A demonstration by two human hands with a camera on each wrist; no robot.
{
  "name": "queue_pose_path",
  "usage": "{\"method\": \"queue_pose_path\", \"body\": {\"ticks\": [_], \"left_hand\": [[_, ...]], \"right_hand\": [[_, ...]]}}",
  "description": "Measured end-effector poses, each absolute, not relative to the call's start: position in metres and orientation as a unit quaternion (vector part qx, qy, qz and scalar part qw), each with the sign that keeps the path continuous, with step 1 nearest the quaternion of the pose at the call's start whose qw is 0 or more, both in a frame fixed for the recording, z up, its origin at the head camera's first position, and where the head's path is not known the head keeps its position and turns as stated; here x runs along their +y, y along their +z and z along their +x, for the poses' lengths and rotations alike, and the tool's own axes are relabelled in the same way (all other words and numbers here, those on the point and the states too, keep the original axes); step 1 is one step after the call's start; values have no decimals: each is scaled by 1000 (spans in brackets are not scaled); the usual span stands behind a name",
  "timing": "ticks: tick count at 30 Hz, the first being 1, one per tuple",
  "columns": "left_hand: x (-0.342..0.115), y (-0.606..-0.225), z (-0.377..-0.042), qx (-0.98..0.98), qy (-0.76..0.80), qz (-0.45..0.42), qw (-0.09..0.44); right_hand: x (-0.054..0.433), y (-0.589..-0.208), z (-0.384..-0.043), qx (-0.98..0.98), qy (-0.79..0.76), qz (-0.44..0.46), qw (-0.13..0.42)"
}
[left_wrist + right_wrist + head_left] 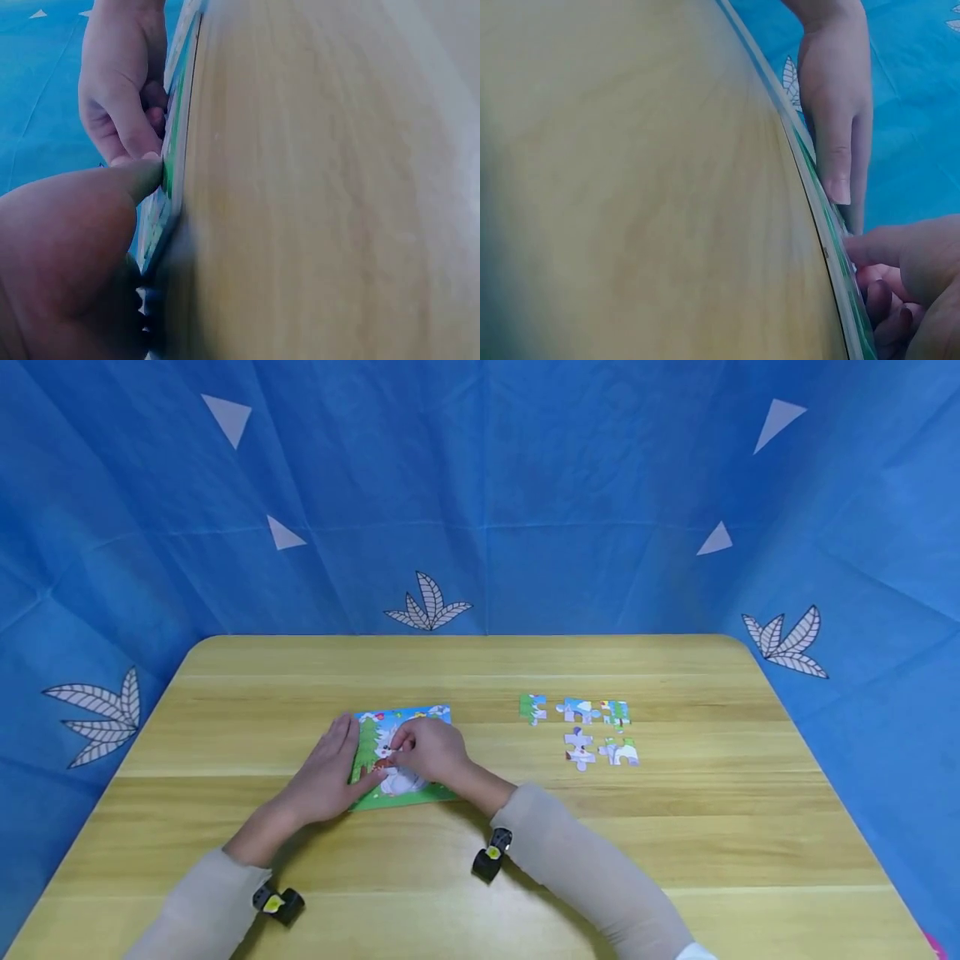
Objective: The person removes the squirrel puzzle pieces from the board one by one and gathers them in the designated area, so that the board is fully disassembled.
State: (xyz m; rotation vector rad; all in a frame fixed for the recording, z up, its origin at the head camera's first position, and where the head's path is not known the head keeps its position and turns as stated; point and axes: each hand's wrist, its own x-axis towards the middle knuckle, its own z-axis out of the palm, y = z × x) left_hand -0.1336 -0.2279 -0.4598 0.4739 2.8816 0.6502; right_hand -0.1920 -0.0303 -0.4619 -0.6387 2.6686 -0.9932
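A picture puzzle [420, 793], showing a white animal and green trees, lies on the table in the head view. My left hand [322, 777] rests along its left edge with fingers extended, the thumb reaching over its lower part. The right hand [431, 750] is bent over the middle of the puzzle, its thumb and forefinger pinching a puzzle piece mostly hidden by the fingertips. In the left wrist view the right fingertips come down close by the left thumb [142, 178]. Seen from the right wrist, the puzzle [844, 277] appears edge-on under both hands.
Several loose puzzle pieces [579, 748] lie in two rows to the right of the puzzle. The wooden table [600, 877] carries everything. A blue curtain [480, 468] hangs behind it and at the sides.
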Motion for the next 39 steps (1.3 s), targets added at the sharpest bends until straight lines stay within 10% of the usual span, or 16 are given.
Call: {"method": "queue_pose_path", "body": {"ticks": [39], "left_hand": [[-237,-478,-142,965,174,126,150]], "right_hand": [[-19,-456,-199,780,-569,-139,220]]}}
